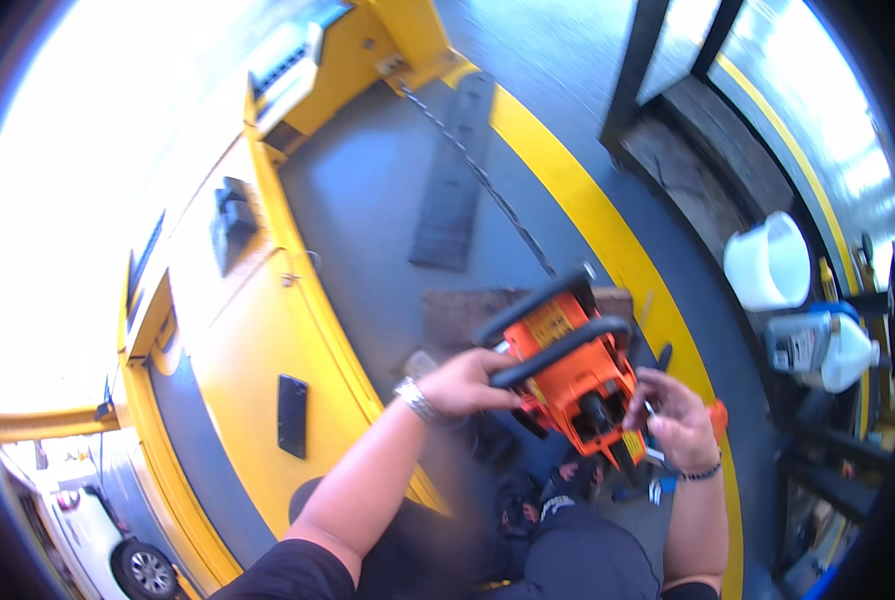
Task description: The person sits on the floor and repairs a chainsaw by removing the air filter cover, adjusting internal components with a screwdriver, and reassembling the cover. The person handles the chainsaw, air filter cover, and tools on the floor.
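An orange chainsaw body (573,370) with black handles is held up before me, tilted, its open end toward me with a dark round part inside. My left hand (468,383) is closed around the black handle (558,350) on the left side. Just right of the open end is my right hand (676,420), fingers curled and pinched on a small shiny metal piece (652,407), too small to name. Beneath the saw, a dark wooden block (458,312) on the floor is partly hidden.
A yellow workbench (258,345) with a black phone (292,415) stands on the left. A long dark plank (455,175) and a chain (478,170) are beyond the saw. A dark rack on the right bears a white bucket (768,262) and plastic jug (826,348).
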Demonstrator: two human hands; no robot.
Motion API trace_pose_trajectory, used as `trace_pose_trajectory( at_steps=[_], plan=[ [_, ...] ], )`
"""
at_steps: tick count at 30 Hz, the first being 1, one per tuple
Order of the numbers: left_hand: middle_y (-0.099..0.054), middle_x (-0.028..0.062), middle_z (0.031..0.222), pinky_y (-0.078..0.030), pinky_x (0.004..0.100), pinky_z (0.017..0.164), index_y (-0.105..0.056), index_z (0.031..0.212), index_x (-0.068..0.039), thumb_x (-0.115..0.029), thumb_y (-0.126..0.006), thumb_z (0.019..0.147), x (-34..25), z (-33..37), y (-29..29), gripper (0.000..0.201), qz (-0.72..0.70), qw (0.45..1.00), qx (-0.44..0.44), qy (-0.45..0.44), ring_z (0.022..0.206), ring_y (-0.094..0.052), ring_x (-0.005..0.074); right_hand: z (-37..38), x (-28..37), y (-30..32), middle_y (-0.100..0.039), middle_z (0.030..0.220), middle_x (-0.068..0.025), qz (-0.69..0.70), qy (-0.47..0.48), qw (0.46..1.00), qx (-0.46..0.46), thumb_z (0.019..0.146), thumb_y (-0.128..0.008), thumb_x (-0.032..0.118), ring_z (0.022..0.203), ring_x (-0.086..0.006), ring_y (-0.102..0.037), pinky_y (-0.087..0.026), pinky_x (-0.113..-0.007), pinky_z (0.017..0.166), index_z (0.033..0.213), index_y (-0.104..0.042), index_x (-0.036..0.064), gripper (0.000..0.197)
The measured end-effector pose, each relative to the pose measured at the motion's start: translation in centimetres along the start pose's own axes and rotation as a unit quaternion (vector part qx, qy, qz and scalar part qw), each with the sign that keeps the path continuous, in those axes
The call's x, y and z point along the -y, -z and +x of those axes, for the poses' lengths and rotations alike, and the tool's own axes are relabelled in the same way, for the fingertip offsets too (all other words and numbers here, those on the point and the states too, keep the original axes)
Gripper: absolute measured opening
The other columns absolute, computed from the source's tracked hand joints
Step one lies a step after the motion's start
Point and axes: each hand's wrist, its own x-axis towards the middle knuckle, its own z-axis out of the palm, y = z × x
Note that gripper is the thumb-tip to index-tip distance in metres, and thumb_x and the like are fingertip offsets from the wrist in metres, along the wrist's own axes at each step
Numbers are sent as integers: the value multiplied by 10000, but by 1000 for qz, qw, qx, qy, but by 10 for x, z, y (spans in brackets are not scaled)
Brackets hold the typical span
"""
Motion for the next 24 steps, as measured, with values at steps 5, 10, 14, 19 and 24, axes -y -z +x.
trace_pose_trajectory(
  at_steps=[5,10,14,19,24],
  plan=[
    [-736,38,1072,-520,315,914,-677,1232,-6,-123,-770,899,14,-5,3,365,-24,1000,16,11,994,-647,110,13,7,-6,-636,954,-32,-281,-52,958,39,902,-776,74,813,-85,-613,-507,-214,733,1313,-656,-6,435],
    [-727,25,1043,-517,303,904,-687,1198,5,-117,-777,884,19,1,-3,348,-1,1000,-4,-7,977,-641,102,10,3,-13,-650,918,-28,-205,-85,970,-104,995,-687,300,797,-105,-644,-519,-231,710,1252,-676,-31,419],
    [-728,34,1030,-533,311,897,-696,1159,3,-116,-787,870,17,6,-8,326,-29,1000,5,-5,969,-657,103,2,-16,1,-731,1109,-109,24,-79,989,-126,1046,-602,314,942,-212,-699,-560,-321,830,1263,-691,-12,401],
    [-728,48,958,-552,320,877,-687,1105,7,-68,-739,864,18,6,-12,258,-86,995,13,-43,906,-694,134,-1,-15,-10,-704,968,-43,-227,-41,963,-140,1040,-613,223,817,-163,-660,-536,-308,695,1247,-707,9,313],
    [-728,55,932,-554,315,857,-686,1088,3,-73,-730,841,11,3,-10,262,-58,997,-7,-39,884,-701,135,5,1,-32,-736,935,-63,-175,-59,967,-177,1048,-600,196,807,-188,-669,-545,-337,743,1203,-724,7,274]
  ],
)
